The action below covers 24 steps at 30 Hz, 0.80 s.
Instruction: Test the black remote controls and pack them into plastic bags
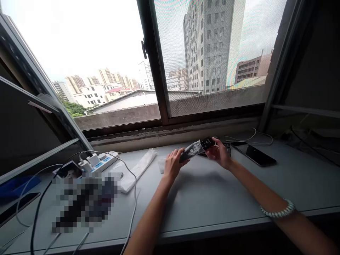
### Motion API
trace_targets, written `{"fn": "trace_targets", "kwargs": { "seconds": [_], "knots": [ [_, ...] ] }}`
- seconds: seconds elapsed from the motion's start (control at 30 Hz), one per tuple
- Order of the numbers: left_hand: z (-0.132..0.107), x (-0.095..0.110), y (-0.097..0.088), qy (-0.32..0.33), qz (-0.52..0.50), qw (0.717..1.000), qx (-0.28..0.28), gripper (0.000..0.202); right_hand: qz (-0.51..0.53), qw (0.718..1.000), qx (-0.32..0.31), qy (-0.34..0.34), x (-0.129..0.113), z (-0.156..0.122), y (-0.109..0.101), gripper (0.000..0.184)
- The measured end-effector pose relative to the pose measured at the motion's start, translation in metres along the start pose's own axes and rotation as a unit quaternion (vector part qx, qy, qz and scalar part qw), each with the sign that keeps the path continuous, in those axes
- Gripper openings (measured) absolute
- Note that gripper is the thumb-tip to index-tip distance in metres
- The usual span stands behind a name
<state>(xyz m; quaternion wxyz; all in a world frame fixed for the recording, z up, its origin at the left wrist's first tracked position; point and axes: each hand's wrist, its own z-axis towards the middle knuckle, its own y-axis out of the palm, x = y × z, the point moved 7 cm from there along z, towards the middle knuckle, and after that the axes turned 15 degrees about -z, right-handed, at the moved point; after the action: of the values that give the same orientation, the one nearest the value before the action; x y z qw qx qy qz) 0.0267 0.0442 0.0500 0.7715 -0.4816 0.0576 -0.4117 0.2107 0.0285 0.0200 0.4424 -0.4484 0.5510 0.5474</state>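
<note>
Above the table, a slim black device with white markings [207,142], much like a remote control, lies partly inside a transparent plastic sleeve [193,148]. My left hand [172,163] is closed around the sleeve's lower left end. At the upper right, my right hand [220,155] grips the device's bare end between thumb and fingers. Another dark item with light marks [227,146] shows on the table behind my right hand, mostly hidden. A piece of transparent plastic [161,165] lies just left of my left hand.
Long translucent plastic bags [140,170] lie to the left. Behind them is a white power strip [106,161] with plugs; a white cable [135,198] runs toward the front edge. A black smartphone [253,153] rests at right. Blurred dark items [87,202] lie front left. A window rises behind.
</note>
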Motion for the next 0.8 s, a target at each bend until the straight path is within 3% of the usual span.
{"fn": "trace_targets", "kwargs": {
  "seconds": [0.2,0.37,0.47,0.63,0.8],
  "knots": [
    [-0.002,0.014,-0.006,0.034,-0.018,0.999,0.039,0.045,0.071,0.996,-0.056,-0.011,-0.008,-0.005,0.01,0.041],
    [-0.003,0.018,-0.009,0.041,-0.021,0.998,0.034,0.047,-0.03,0.993,-0.107,0.046,-0.002,-0.012,0.018,0.062],
    [-0.003,0.018,-0.009,0.033,-0.021,0.999,0.02,0.048,-0.079,0.987,-0.128,0.055,0.002,-0.012,0.021,0.064],
    [-0.004,0.023,-0.011,0.024,-0.037,0.999,0.013,0.047,-0.111,0.989,-0.098,0.026,0.006,-0.007,0.018,0.052],
    [-0.003,0.022,-0.006,0.016,-0.044,0.998,-0.039,0.043,-0.153,0.984,-0.091,0.001,0.007,-0.003,0.015,0.052]
  ]
}}
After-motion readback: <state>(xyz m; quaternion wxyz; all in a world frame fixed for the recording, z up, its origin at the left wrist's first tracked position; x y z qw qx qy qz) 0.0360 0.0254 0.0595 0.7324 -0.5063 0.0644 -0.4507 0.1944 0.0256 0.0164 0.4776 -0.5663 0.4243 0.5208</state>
